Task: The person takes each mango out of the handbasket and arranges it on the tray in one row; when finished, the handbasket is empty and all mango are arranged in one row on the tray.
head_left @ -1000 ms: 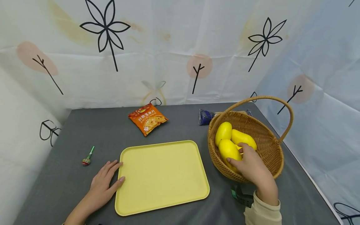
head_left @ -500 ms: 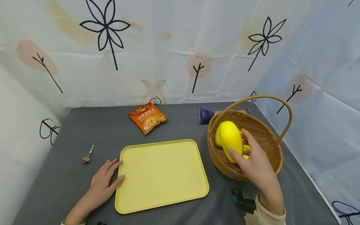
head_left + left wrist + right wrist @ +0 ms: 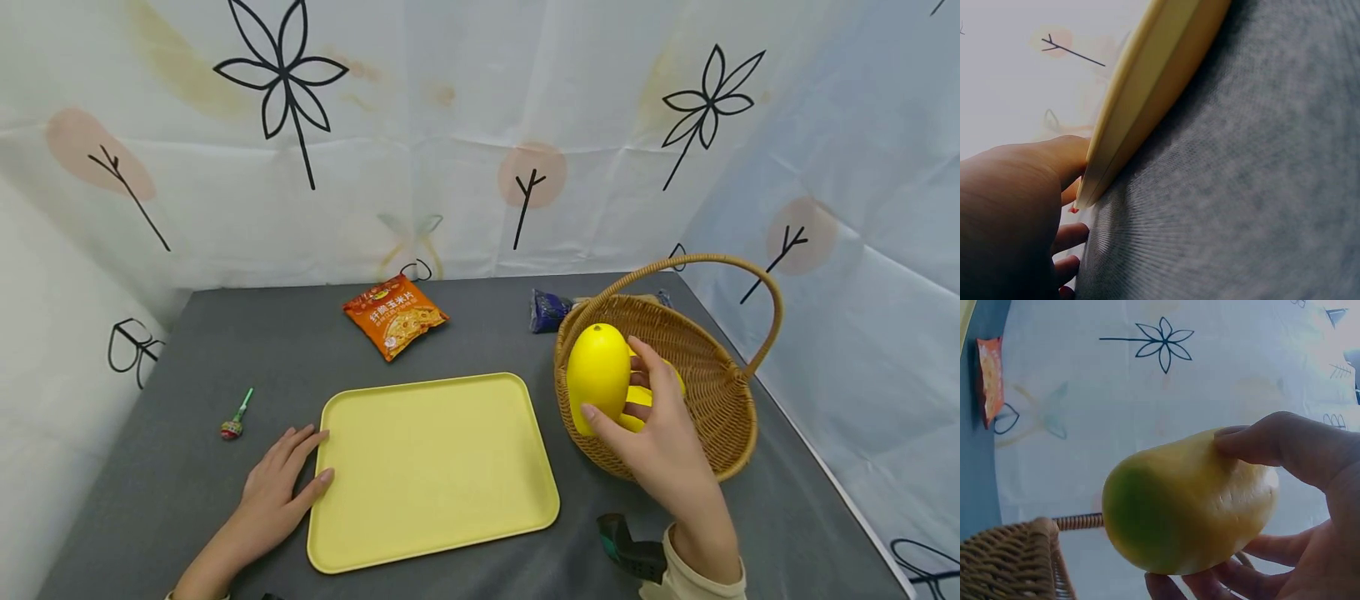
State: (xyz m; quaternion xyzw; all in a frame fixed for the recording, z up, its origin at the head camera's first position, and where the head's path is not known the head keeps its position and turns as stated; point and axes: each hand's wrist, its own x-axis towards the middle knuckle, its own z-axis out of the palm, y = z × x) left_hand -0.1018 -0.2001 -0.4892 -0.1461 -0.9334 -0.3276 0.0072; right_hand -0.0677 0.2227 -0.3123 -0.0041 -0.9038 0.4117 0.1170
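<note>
With the thumb on one side and the fingers round the other, my right hand [image 3: 660, 433] grips a yellow mango [image 3: 598, 375] over the left side of the wicker basket [image 3: 723, 417]. The right wrist view shows this mango [image 3: 1179, 500] close up, greenish at one end, above the level of the basket's rim. Other yellow fruit in the basket shows partly behind the fingers. My left hand [image 3: 273, 487] rests at the left edge of the yellow tray [image 3: 435, 467], fingers extended and thumb on its rim. In the left wrist view the tray's side [image 3: 1141, 100] lies against the hand.
An orange snack bag [image 3: 393, 317] lies behind the tray. A lollipop [image 3: 234, 425] with a green stick is at the left. Something in dark blue wrapping [image 3: 550, 312] lies behind the basket, partly hidden by it. The basket's tall handle [image 3: 776, 308] arches over its right side.
My right hand has taken hold of a mango among the fruit, lifted it and shifted it slightly left. The left hand and the tray have stayed in place.
</note>
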